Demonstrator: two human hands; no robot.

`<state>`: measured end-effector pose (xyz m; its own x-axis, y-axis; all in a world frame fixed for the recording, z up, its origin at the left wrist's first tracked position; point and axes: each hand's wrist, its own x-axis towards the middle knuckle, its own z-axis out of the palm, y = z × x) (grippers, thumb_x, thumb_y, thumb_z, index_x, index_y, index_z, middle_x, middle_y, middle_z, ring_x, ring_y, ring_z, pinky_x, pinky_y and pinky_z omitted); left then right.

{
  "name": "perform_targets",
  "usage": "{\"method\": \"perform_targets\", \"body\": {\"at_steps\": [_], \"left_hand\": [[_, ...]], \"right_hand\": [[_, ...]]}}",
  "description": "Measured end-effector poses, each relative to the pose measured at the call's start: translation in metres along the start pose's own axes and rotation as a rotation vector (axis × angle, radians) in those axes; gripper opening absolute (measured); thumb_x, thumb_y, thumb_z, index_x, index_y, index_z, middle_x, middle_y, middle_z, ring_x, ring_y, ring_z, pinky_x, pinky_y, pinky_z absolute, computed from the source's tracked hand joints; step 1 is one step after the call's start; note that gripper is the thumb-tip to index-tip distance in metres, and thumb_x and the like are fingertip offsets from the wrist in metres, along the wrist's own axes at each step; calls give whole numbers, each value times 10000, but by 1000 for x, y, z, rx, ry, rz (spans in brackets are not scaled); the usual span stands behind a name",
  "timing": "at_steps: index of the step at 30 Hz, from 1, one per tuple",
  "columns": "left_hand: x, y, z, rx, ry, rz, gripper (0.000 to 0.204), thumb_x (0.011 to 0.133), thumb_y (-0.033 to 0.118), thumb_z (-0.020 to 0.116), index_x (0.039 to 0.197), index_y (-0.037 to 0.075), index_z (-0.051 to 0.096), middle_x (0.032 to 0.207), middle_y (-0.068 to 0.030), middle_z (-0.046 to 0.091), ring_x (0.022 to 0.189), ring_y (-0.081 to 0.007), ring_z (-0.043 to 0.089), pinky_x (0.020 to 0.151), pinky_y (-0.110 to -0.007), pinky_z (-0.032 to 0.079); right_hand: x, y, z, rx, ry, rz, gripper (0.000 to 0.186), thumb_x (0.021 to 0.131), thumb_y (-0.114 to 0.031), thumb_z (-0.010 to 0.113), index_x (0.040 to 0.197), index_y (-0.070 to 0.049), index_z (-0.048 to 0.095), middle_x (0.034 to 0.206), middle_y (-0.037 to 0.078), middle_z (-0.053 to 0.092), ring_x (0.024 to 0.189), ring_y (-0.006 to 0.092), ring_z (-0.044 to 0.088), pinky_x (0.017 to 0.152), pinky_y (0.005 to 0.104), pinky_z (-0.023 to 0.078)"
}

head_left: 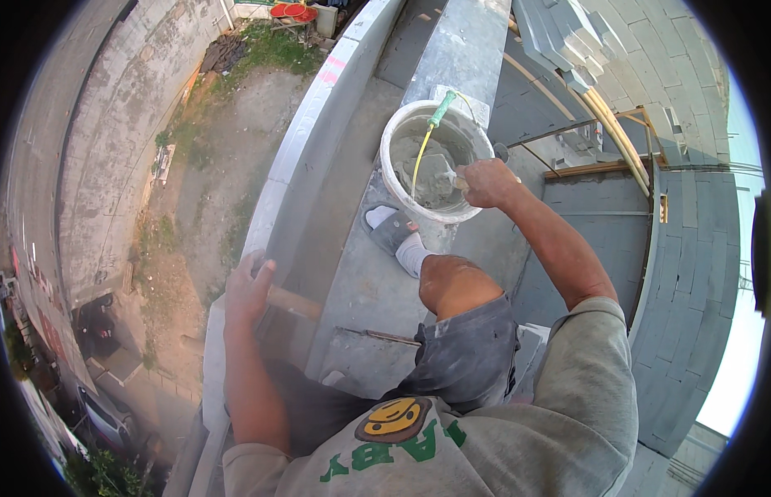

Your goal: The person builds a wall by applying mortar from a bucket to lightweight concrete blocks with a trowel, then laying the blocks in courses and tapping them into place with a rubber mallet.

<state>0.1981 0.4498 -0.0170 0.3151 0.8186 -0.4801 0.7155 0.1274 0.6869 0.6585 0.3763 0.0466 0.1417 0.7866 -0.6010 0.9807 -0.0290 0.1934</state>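
Observation:
My right hand [490, 183] is closed around the handle of a trowel [451, 174], at the right rim of a white bucket [391, 166]. The trowel's blade is down in grey wet mortar [435, 189] inside. Across the bucket's mouth runs its yellow bail with a green grip [442, 108]. My left hand [249, 290] rests at the top of a pale block wall [279, 170], thumb apart and the other fingers partly hidden. Just right of it is a tan, rod-like shape [296, 303] that I cannot make out clearly.
The bucket stands on a narrow grey ledge [456, 58], with my sandalled foot [391, 229] close by. Beyond the wall at left lies lower dirt ground [190, 215], a drop. Pale blocks [559, 37] are stacked at upper right, near timber poles [617, 132]. A thin rod [377, 335] lies near my shorts.

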Motion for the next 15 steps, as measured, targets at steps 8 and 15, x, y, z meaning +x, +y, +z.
{"method": "perform_targets", "body": {"at_steps": [8,15], "left_hand": [[7,-1,2,5,10,-17,521,868,372,603,1260,30,573,1168,-195,631,1075,-311,612,933,-392,460],[8,-11,-4,-2,35,-32,528,868,391,600,1250,29,577,1172,-196,631,1091,-312,608,941,-395,454]], "right_hand": [[-26,39,58,932,-23,200,328,731,-177,704,1018,-22,663,781,129,666,647,235,648,598,365,527],[-42,3,88,1301,-32,403,244,812,-165,690,986,0,648,731,68,619,589,157,586,510,318,475]]}}
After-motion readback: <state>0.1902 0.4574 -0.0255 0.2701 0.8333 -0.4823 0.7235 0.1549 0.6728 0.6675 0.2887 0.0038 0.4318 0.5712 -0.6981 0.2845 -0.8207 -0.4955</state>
